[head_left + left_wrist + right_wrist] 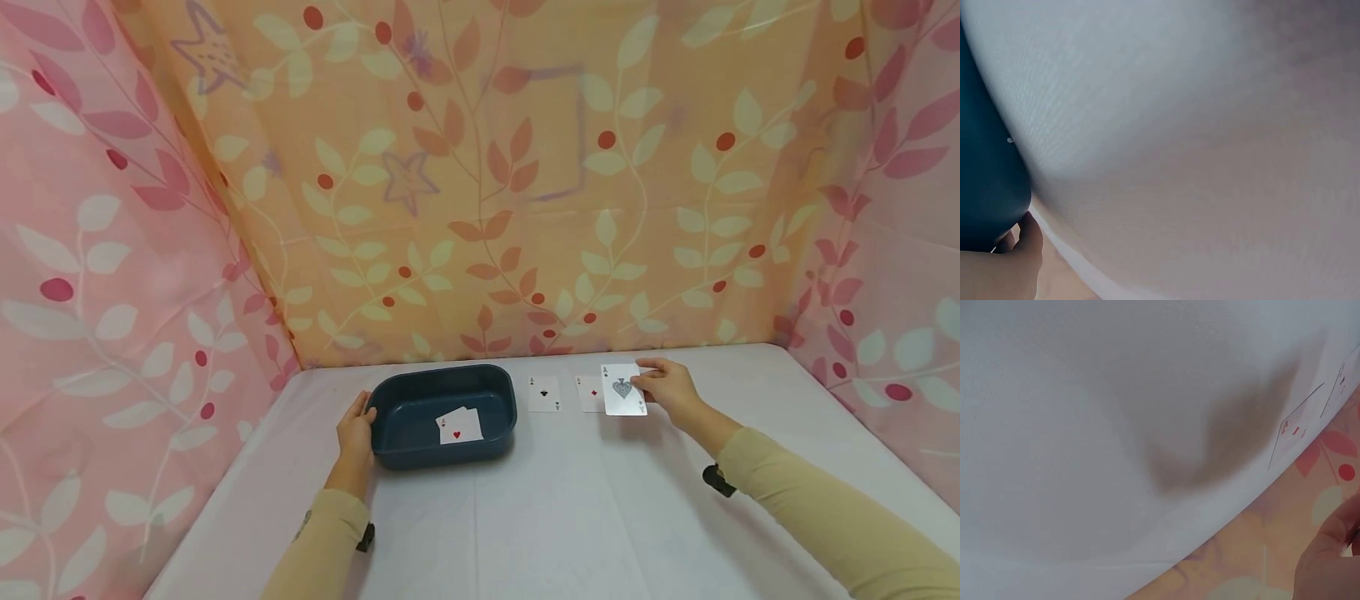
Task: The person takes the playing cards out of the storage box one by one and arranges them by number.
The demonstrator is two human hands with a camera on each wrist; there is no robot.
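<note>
A dark blue rectangular tub (442, 454) stands on the table, and my left hand (356, 425) grips its left end, thumb by the rim. The left wrist view shows that hand (1013, 265) against the tub's wall (991, 169). White playing cards (461, 427) overlap inside the tub, an ace of hearts on top. My right hand (670, 388) pinches an ace of spades (622, 398) by its right edge, held above the table. Behind it an ace of diamonds (587, 394) lies partly hidden. An ace of clubs (544, 404) lies between that card and the tub.
A white cloth (555, 517) covers the table. An orange leaf-patterned curtain (465, 208) hangs along the back edge. Pink patterned curtains flank it at left (142, 267) and right (892, 275). In the right wrist view the hand's shadow (1235, 437) falls on the cloth.
</note>
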